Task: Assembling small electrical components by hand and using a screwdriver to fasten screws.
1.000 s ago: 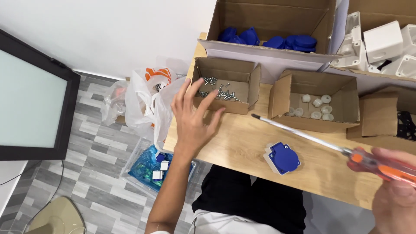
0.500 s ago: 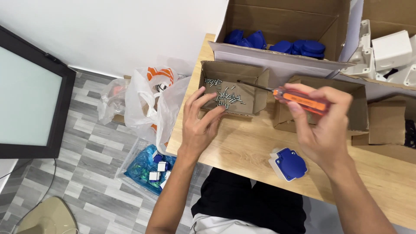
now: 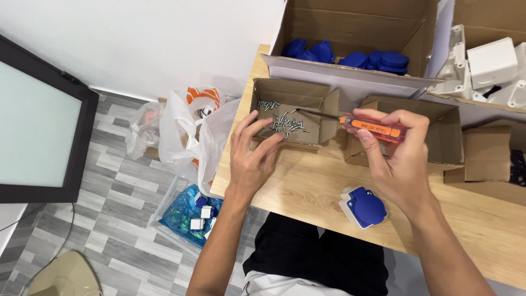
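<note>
An orange-handled screwdriver (image 3: 372, 125), judged light and stiff and best gripped at its handle, is pinched by the right hand (image 3: 400, 159) above the small screw box (image 3: 323, 123), over which the left hand (image 3: 255, 156) is loosely spread.

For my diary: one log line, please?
left hand: reaching into screw box | right hand: holding orange screwdriver | blue socket: on table
</note>
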